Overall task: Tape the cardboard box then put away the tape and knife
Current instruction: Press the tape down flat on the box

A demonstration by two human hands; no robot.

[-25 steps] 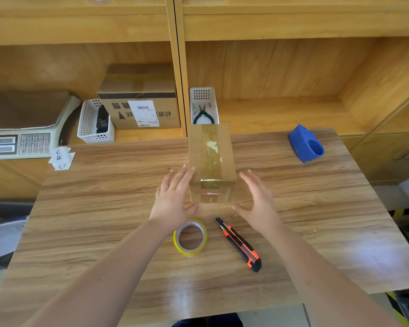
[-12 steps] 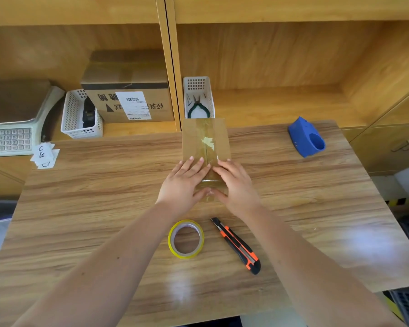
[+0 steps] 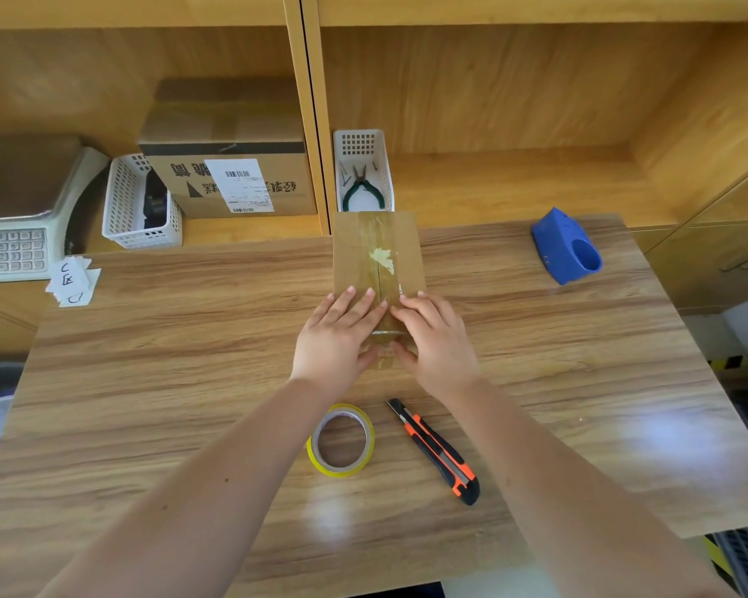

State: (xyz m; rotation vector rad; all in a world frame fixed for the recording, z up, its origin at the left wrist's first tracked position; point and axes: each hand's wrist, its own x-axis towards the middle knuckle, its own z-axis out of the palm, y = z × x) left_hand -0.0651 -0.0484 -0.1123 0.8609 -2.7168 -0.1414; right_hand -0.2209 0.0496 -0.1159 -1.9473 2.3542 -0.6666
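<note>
A small brown cardboard box (image 3: pixel 374 248) stands at the middle of the wooden table (image 3: pixel 147 381), with clear tape along its top seam. My left hand (image 3: pixel 337 334) and my right hand (image 3: pixel 432 336) press flat on the near end of the box top, fingers straight, thumbs down on its front face. A yellow-edged roll of tape (image 3: pixel 341 439) lies flat on the table just in front of my left wrist. An orange and black utility knife (image 3: pixel 437 451) lies to its right, blade end toward the box.
A blue tape dispenser (image 3: pixel 565 248) sits at the table's far right. On the shelf behind are a white basket with pliers (image 3: pixel 363 174), a second white basket (image 3: pixel 139 205), a larger labelled carton (image 3: pixel 230 166) and a weighing scale (image 3: pixel 18 235). Paper slips (image 3: pixel 72 280) lie far left.
My hands have moved from either side of the box onto its near top end and now press there. The view has shifted slightly downward.
</note>
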